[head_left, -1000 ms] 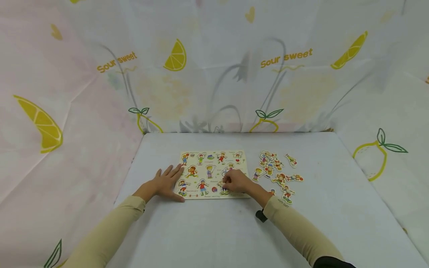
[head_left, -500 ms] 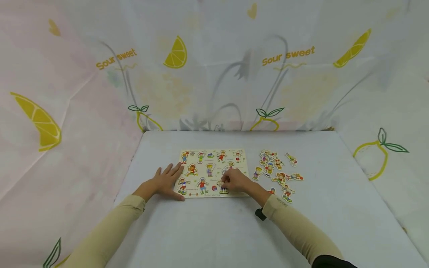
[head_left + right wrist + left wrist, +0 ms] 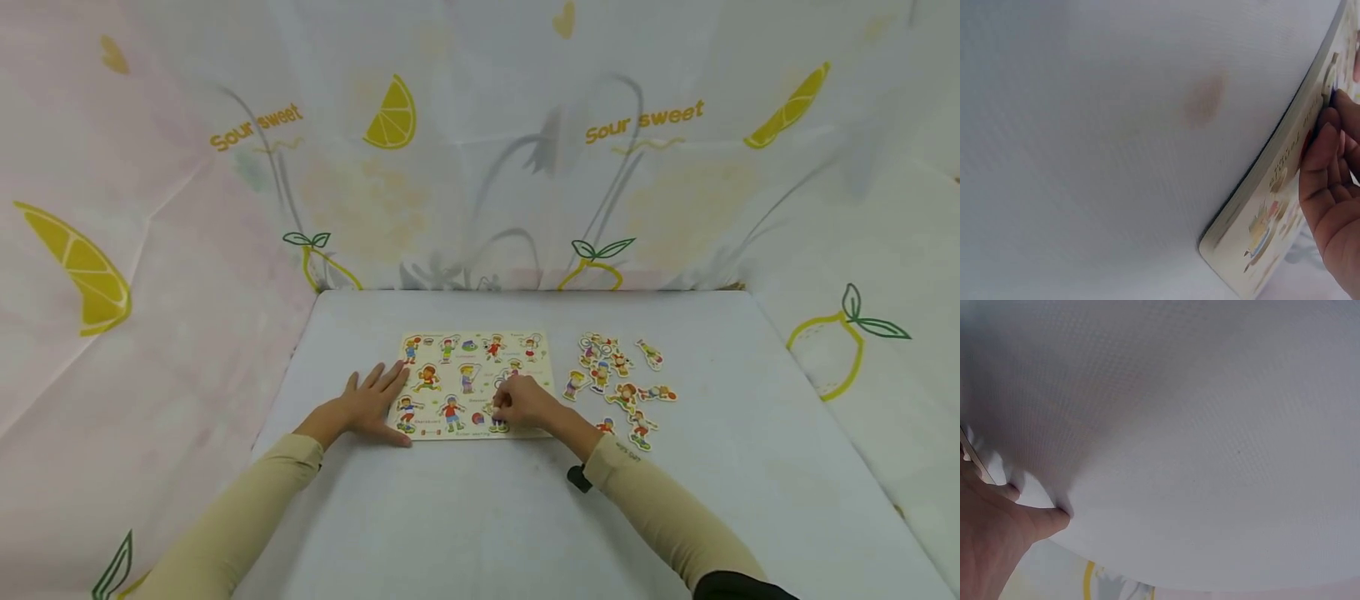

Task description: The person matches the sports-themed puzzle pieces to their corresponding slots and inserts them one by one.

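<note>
A cream puzzle board (image 3: 449, 385) with printed sports figures lies on the white table. My left hand (image 3: 367, 406) rests spread at its left edge, fingertips on the board and thumb on the tabletop. In the left wrist view the left hand (image 3: 997, 528) shows its thumb and a fingertip against the cloth. Over the lower right of the board my right hand (image 3: 527, 402) pinches a small figure-shaped puzzle piece (image 3: 498, 425). The right wrist view has the right hand (image 3: 1335, 187) holding the puzzle piece (image 3: 1330, 76) close at the board's surface, its fingers partly hiding it.
Several loose puzzle pieces (image 3: 622, 397) lie scattered and partly overlapping to the right of the board. A white tablecloth (image 3: 480, 517) covers the table. Lemon-print fabric (image 3: 450, 200) hangs behind and at both sides.
The head view has shifted slightly. Both hands keep their places, the left at the board's edge and the right pinching the puzzle piece at its lower right.
</note>
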The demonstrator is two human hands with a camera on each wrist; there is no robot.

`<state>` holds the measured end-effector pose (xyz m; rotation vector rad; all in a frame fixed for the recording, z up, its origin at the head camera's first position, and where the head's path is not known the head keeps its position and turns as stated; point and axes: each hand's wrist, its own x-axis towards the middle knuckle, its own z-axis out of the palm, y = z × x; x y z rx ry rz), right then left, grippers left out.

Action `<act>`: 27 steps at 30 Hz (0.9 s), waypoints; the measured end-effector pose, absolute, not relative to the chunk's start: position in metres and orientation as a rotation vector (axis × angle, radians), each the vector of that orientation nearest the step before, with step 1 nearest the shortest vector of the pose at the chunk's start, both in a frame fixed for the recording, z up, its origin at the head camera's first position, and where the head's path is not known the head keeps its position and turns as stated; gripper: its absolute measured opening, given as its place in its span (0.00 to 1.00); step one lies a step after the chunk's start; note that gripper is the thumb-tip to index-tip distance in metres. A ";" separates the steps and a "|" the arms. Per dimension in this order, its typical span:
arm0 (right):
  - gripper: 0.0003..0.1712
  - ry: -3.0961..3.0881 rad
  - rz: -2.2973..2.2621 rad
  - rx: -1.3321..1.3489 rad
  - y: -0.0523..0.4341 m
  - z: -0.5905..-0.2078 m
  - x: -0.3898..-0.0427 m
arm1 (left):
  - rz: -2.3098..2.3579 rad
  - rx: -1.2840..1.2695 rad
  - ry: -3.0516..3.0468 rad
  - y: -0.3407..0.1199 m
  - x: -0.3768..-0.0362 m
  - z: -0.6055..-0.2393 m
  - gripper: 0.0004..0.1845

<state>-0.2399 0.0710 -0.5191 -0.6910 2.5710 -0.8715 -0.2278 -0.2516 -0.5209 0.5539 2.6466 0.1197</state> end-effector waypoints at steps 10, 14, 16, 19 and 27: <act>0.06 2.619 -0.720 -0.738 0.066 -0.513 -0.239 | 0.125 0.546 2.648 -0.252 -0.228 -0.525 0.73; 0.05 2.608 -0.718 -0.734 0.066 -0.513 -0.239 | 0.139 0.541 2.649 -0.253 -0.227 -0.524 0.73; 0.05 2.597 -0.728 -0.735 0.066 -0.513 -0.240 | 0.136 0.540 2.650 -0.253 -0.226 -0.524 0.73; 0.05 2.584 -0.710 -0.743 0.065 -0.512 -0.241 | 0.134 0.540 2.650 -0.251 -0.225 -0.523 0.73; 0.08 2.599 -0.573 -0.765 0.062 -0.505 -0.247 | 0.157 0.546 2.667 -0.252 -0.225 -0.526 0.72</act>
